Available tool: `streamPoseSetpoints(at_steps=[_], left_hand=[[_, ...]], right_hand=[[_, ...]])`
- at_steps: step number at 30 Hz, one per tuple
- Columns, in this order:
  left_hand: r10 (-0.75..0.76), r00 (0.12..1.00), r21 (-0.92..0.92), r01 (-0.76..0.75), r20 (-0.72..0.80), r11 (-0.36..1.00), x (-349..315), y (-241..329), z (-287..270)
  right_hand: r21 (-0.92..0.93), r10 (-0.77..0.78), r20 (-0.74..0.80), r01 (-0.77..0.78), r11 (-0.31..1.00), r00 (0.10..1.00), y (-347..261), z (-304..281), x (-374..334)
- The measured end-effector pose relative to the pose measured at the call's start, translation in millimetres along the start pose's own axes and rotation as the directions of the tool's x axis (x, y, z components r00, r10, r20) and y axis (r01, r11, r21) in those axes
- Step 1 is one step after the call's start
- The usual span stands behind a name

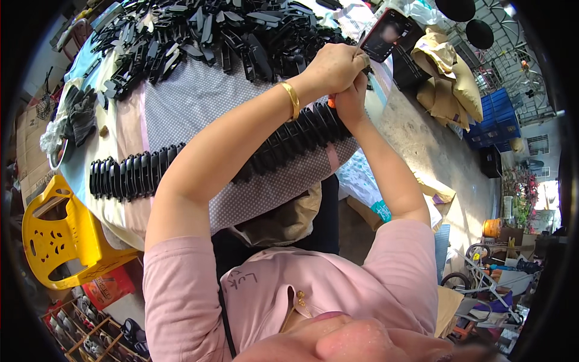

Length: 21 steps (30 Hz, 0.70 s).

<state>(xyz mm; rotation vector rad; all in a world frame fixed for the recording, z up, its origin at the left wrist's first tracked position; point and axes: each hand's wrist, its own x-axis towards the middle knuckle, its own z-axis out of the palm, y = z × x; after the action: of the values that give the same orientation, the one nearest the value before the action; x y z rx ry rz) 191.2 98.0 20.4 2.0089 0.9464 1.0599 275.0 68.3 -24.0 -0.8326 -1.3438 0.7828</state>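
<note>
One row of black pieces point(291, 140) lies left of the right grip point(351, 101).

Over between eight and nine, a yellow plastic chair point(89, 248) with cut-out holes; a wooden shoe rack point(93, 330) at eight! Bulging tan sacks point(465, 90) at two, blue plastic crates point(497, 120) just beside them!

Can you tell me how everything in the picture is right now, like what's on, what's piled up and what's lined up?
Left hand, fingers curled, anything inside hidden
Right hand, against the left hand, fingertips hidden
Row of black pieces, lined up close together
Pile of black pieces, loose and jumbled
Phone, screen on
Bracelet, worn on the left arm
Gloves, taken off
Yellow chair, beside the table
Blue crates, stacked
</note>
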Motion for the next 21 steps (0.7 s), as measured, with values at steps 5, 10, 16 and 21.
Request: streamPoseSetpoints(at_steps=[5, 10, 16, 21], left_hand=[[-0.065, 0.996, -0.078, 0.069, 0.058, 0.995, 0.5, -6.1, -22.4], [-0.140, 0.989, -0.078, 0.143, 0.044, 0.987, -10.4, -11.7, -24.3], [-0.080, 0.996, 0.049, 0.079, 0.024, 0.996, -4.9, -2.5, -16.3], [-0.168, 0.984, -0.205, 0.178, 0.063, 0.962, -9.3, -17.1, -31.7]], right_hand=[[-0.016, 0.119, 0.076, -0.118, 0.993, 0.990, -13.6, 13.5, 5.2], [0.026, 0.185, 0.040, -0.186, 0.982, 0.982, -8.3, 25.0, -4.3], [0.128, 0.134, -0.058, -0.125, 0.984, 0.989, -12.0, 25.4, -6.0], [-0.019, 0.183, 0.085, -0.182, 0.983, 0.979, -10.1, 29.8, -0.2]])
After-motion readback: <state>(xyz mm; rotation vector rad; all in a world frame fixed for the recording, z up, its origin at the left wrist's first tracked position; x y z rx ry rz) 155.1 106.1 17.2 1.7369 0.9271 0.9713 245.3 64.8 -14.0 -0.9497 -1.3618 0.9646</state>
